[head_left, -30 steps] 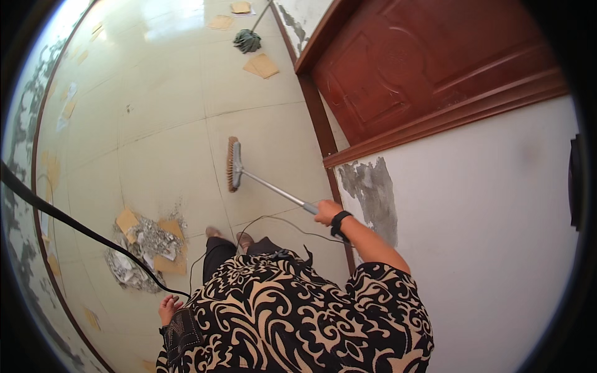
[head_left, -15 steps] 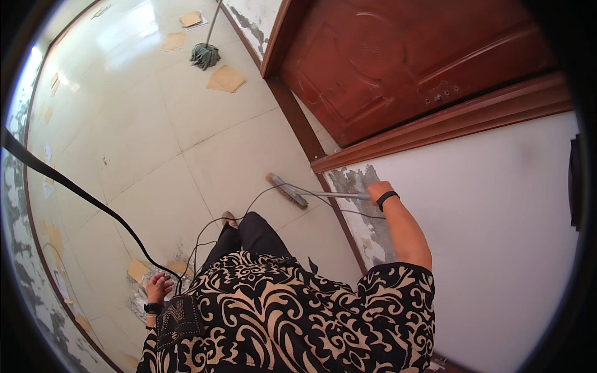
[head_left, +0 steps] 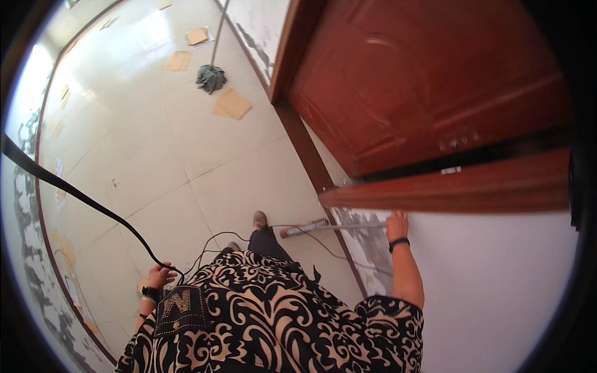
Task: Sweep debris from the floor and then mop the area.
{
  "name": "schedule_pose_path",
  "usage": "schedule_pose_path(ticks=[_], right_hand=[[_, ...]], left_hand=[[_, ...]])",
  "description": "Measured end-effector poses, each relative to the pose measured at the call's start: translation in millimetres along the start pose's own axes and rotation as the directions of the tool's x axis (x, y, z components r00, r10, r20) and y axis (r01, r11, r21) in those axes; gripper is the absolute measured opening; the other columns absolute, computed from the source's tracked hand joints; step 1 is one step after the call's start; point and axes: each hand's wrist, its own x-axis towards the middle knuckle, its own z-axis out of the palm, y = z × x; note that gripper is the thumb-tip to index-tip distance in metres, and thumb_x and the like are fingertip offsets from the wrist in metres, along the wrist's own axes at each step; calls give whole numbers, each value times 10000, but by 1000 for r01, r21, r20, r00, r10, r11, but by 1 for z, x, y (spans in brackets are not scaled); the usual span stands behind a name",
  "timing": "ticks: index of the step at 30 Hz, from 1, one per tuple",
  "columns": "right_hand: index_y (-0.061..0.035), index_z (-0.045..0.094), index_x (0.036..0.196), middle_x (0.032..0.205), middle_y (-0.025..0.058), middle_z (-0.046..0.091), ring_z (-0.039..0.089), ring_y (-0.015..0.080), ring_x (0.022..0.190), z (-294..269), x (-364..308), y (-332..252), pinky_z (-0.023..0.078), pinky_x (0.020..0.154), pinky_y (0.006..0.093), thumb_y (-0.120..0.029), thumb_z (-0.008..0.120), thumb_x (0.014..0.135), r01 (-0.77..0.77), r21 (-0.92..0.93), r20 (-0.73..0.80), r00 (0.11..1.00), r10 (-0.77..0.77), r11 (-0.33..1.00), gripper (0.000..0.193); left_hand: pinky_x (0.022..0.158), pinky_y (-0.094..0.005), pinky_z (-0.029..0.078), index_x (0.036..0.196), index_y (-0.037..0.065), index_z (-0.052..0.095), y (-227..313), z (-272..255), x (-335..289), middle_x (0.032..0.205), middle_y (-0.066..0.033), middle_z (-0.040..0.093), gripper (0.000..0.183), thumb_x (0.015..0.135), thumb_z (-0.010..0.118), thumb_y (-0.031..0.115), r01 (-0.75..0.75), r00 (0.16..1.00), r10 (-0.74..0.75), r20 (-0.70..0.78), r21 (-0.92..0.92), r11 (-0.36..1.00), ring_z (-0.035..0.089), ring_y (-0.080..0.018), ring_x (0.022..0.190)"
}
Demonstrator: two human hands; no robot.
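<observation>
My right hand (head_left: 397, 227) is closed around the grey handle of a broom (head_left: 303, 229), by the white wall. The broom's head is on or just above the floor beyond my feet, its bristles toward the doorway. A thin dark cable crosses in front of the head. My left hand (head_left: 162, 275) hangs at my left side beside a black strap (head_left: 87, 198). Its fingers are partly spread, and I see nothing held in them.
A reddish-brown door (head_left: 429, 81) stands slightly ajar at the right. Farther up the floor are a mop (head_left: 211, 79) with grey-green strands and brown paper sheets (head_left: 232, 104). More papers lie along the peeling left wall. The thin cable (head_left: 214, 236) loops near my feet.
The broom has turned, its bristles swinging from near side to far side, and my right hand has moved slightly nearer the door. I have stepped forward. A dark gap now shows along the door's edge.
</observation>
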Motion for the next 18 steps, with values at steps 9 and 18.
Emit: schedule_pose_path(ticks=[9,18], right_hand=[[-93,547,627,724,71,476,444,235,825,6,4,11,337,725,371,-78,506,618,197,128,27,979,-202,972,45],[-92,580,665,767,79,505,451,243,842,21,34,-4,353,744,363,-103,495,653,91,133,286,950,-126,987,86]], left_hand=[[541,-260,478,978,36,490,87,50,56,871,-80,588,221,782,498,137,-25,1000,27,15,-104,994,595,-167,666],[563,-264,488,953,0,499,159,54,107,834,-94,592,238,754,509,129,-1,1000,0,-14,-84,996,597,-173,647]])
